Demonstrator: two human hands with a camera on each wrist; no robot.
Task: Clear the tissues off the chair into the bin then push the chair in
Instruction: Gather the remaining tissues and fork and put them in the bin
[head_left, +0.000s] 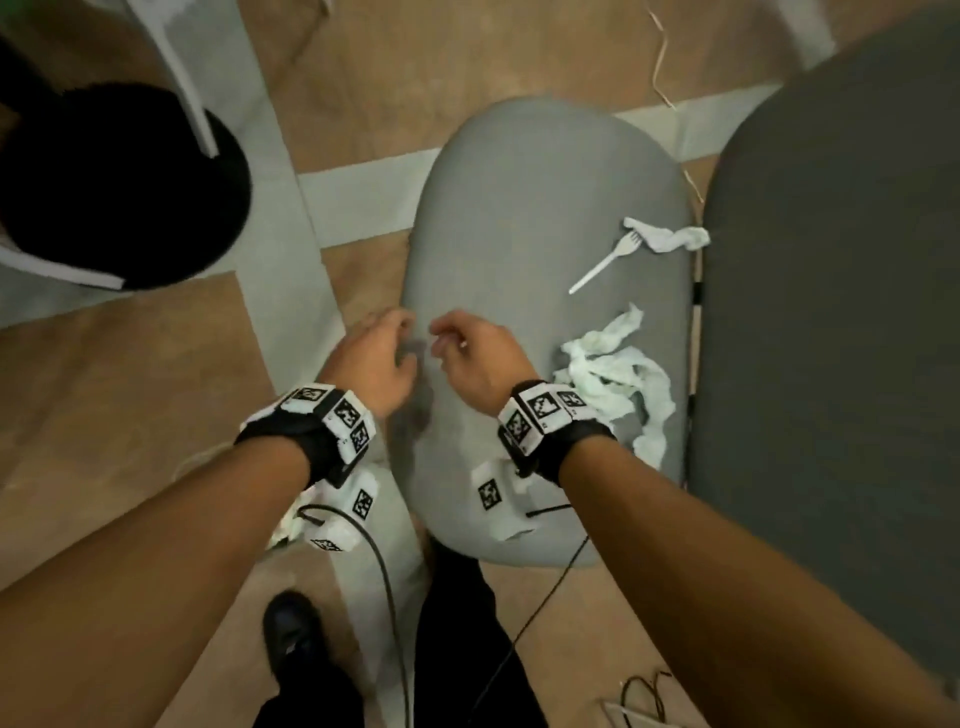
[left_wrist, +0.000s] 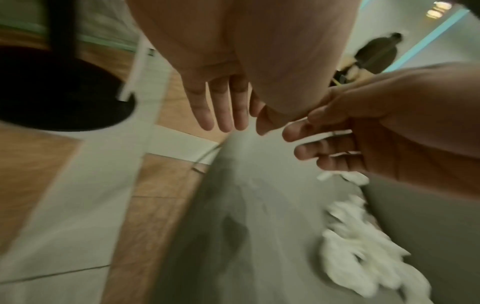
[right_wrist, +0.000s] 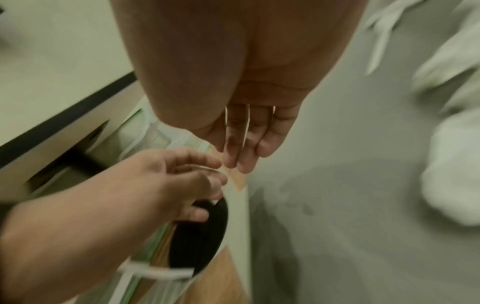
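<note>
Both forearms are bare, with no sleeves. Behind the left hand (head_left: 371, 358) sits a black wrist strap (head_left: 301, 441) carrying white blocks printed with black square-pattern markers; the right hand (head_left: 478, 358) has a matching band (head_left: 566, 441). A thin black cable (head_left: 384, 577) trails from below each wrist. Lower down show dark trousers (head_left: 457, 649) and a black shoe (head_left: 291, 629).

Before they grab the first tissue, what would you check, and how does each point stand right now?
1. Left hand free: ok, holds nothing.
2. Right hand free: ok, holds nothing.
3. Tissues on the chair seat: not ok, a big tissue pile and a small tissue remain.
4. Plastic fork lies apart from the tissues: ok.
5. Bin location: cannot tell.
</note>
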